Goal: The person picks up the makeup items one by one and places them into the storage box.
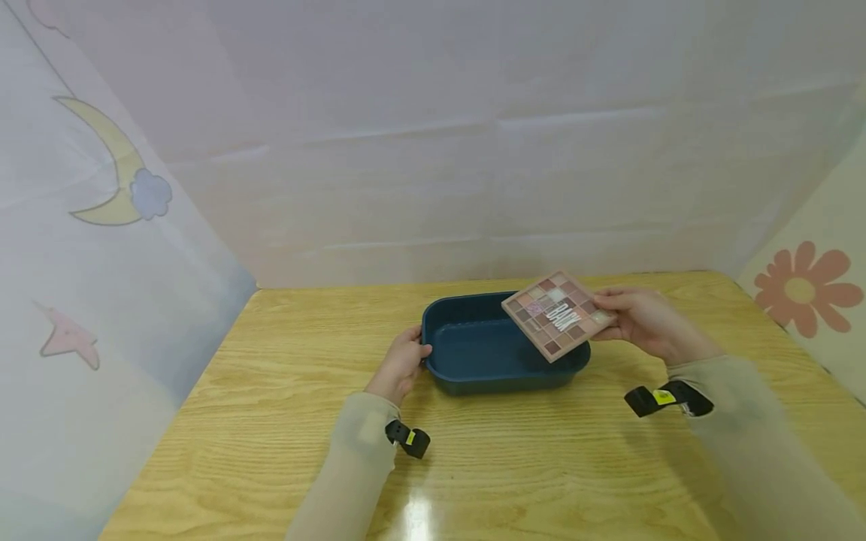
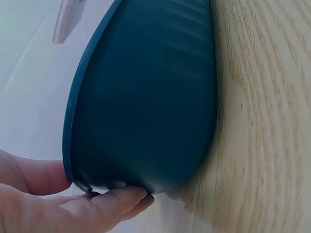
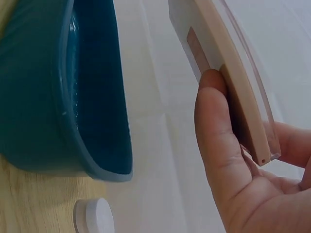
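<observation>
A dark teal oblong basin [image 1: 501,385] stands on the wooden table. My left hand [image 1: 401,361] grips its left end, thumb at the rim and fingers against the outer wall, as the left wrist view shows on the basin [image 2: 141,107]. Between thumb and fingers my right hand [image 1: 639,323] pinches an eyeshadow palette [image 1: 551,314] by its right corner. The palette is tilted over the right part of the basin, its lid of coloured squares and white lettering facing up. From the right wrist view, the palette [image 3: 233,73] shows its edge and pale underside, apart from the basin's rim.
A small white round container [image 3: 99,216] sits by the basin's right end in the right wrist view; the head view does not show it. Pale printed cloth [image 1: 419,188] hangs behind the table [image 1: 291,361] and along both sides.
</observation>
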{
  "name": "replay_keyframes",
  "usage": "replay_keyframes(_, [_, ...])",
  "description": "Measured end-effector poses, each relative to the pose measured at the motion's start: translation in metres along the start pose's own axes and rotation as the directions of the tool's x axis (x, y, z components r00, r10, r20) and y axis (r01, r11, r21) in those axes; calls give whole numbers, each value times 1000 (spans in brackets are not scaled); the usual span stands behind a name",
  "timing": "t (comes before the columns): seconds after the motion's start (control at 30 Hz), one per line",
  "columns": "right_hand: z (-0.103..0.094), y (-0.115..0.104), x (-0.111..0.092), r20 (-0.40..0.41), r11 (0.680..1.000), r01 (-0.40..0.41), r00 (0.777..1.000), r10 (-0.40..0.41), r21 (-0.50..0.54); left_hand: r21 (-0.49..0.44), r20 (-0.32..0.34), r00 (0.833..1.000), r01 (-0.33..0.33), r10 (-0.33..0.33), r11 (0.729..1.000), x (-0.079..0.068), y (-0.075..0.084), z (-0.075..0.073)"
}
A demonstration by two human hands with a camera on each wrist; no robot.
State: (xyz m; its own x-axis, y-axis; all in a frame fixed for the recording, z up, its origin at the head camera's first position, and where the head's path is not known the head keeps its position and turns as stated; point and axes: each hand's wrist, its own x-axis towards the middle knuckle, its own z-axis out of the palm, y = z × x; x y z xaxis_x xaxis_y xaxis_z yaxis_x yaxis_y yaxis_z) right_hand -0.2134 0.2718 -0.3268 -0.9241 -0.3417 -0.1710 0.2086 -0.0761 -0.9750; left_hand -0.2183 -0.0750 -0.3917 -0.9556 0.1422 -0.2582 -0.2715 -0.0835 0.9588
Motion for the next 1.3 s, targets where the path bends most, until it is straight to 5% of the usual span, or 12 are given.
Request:
replay_keyframes(1.0, [34,2,23,42,998,-54,998,55,-21,-11,-30,1000,7,-8,1000,-3,-1,0])
replay_keyframes(1.3, [42,3,29,55,980,-94,993,105,-178,-14,-36,999,19,-19,1000,-4,-1,2])
